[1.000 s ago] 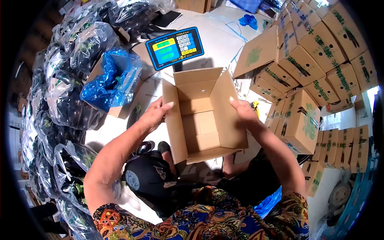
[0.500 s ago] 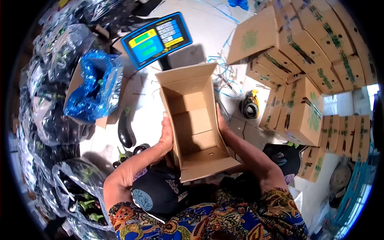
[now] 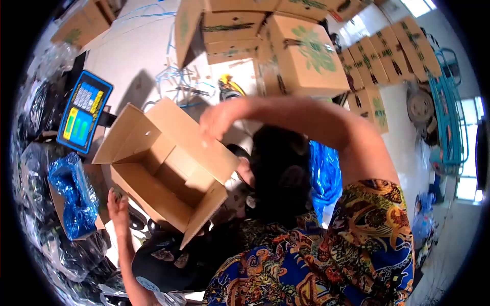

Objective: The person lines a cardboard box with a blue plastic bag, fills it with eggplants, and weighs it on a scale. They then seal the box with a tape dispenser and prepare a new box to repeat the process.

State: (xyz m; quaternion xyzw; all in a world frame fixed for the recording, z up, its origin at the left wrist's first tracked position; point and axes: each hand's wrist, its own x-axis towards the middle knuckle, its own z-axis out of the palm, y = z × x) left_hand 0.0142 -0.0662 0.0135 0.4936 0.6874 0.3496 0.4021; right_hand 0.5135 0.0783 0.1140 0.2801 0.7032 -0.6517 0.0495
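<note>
An open cardboard box (image 3: 171, 178) stands tilted across the view in front of me, its flaps spread and bare cardboard showing inside. My left hand (image 3: 118, 208) is at the box's left side, fingers apart, holding nothing that I can see. Over the box's right-hand flap hangs my right hand (image 3: 220, 121), its fingers bent downward and smeared by motion. Whether it touches the flap is not clear. Beside my right leg lies a bundle of blue plastic (image 3: 325, 173), partly behind my forearm.
A weighing scale's display (image 3: 84, 112) stands left of the box. Near it is a carton lined with blue plastic (image 3: 74, 196). Bagged eggplants (image 3: 66, 255) fill the left side. Closed cartons (image 3: 309, 56) are stacked ahead, with a tape dispenser (image 3: 229, 87) before them. A teal trolley (image 3: 449, 117) stands right.
My view has turned to the right. Both hands have come off the box's sides; the right has risen over the flap. The box now sits angled, and the blue plastic bundle has come into view.
</note>
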